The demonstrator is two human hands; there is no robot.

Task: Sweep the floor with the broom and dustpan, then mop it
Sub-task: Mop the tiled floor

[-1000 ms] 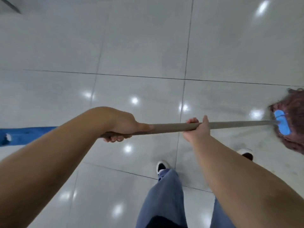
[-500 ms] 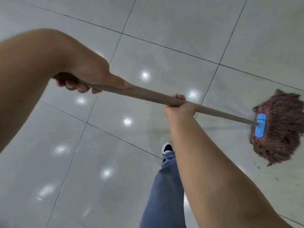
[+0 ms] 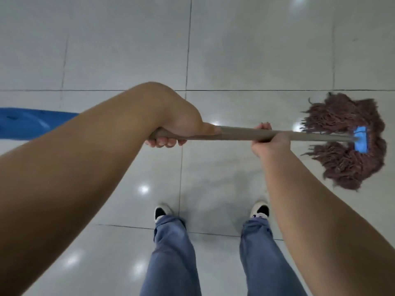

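we're into the mopping half now, by the look of it: no broom and no dustpan anywhere in the frame, so the sweeping looks done, though that's a judgement, not something on show. the mop (image 3: 350,139) is out at the right edge of the frame, its brown string head fanned out around a blue clamp (image 3: 360,139), and it looks to be down on the tiled floor (image 3: 245,50), or very close to it; the strings are blurred. the handle (image 3: 237,134) runs level across the middle of the frame. left hand (image 3: 181,127) has its grip wrapped round the near end of the handle, fingers curled under and thumb lying along the top. right hand (image 3: 268,138) has its grip clamped round the handle further along, closer to the head, knuckles over the top. two shoes (image 3: 259,210) and blue jeans (image 3: 171,253) stand at lower centre, feet apart. there's a dull, smeary patch on the tile between the feet and the handle, which reads like a damp pass already laid down; the tiles at the top of the frame show the same sort of haze in places. how much floor is left i can't say from here. a blue shape (image 3: 32,122) sits at the left edge, partly behind the left forearm, can't tell what it is. writing, brands, labels: none readable anywhere, not on the clamp, not on the shoes.
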